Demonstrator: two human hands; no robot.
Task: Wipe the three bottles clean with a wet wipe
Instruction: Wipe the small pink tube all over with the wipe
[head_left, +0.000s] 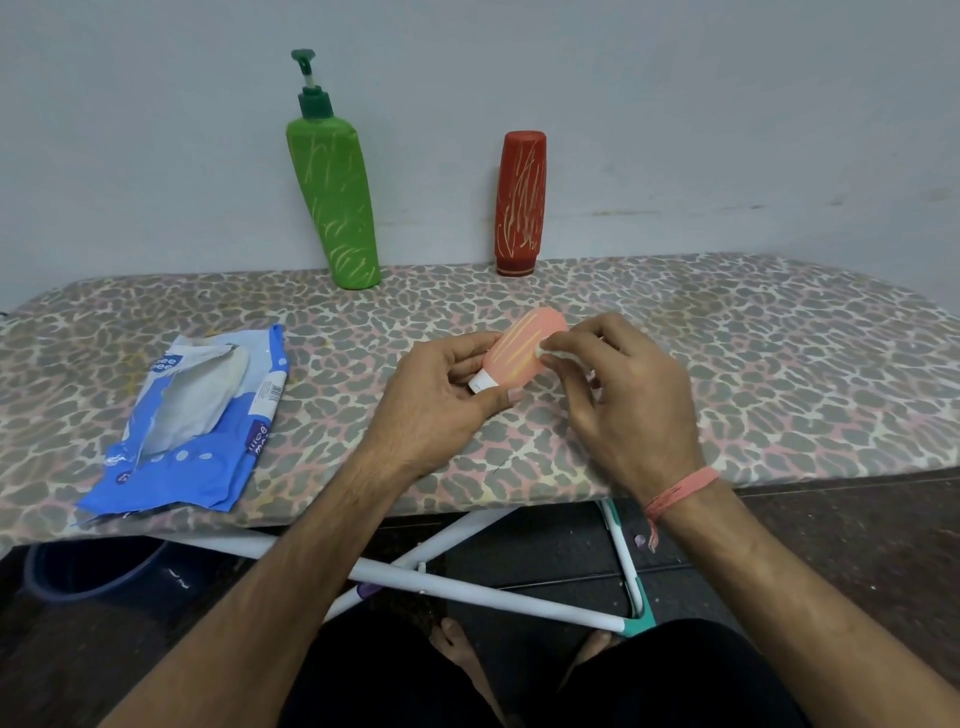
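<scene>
1. Our left hand (447, 384) grips the small pink bottle (522, 353) near its white cap, just above centre of view.
2. Our right hand (618, 384) pinches a bit of white wet wipe (545, 352) against the bottle's side; yellow streaks still show there.
3. At 11 o'clock the green pump bottle (335, 202) and at 12 o'clock the red bottle (521, 202) stand streaked, apparently unwiped; we judge the task barely begun.
4. The wipes packet (192, 415) lies open at 9 o'clock.
5. The surface is a leopard-print ironing board (779, 353) against a grey wall (727, 104); dark floor below.
</scene>
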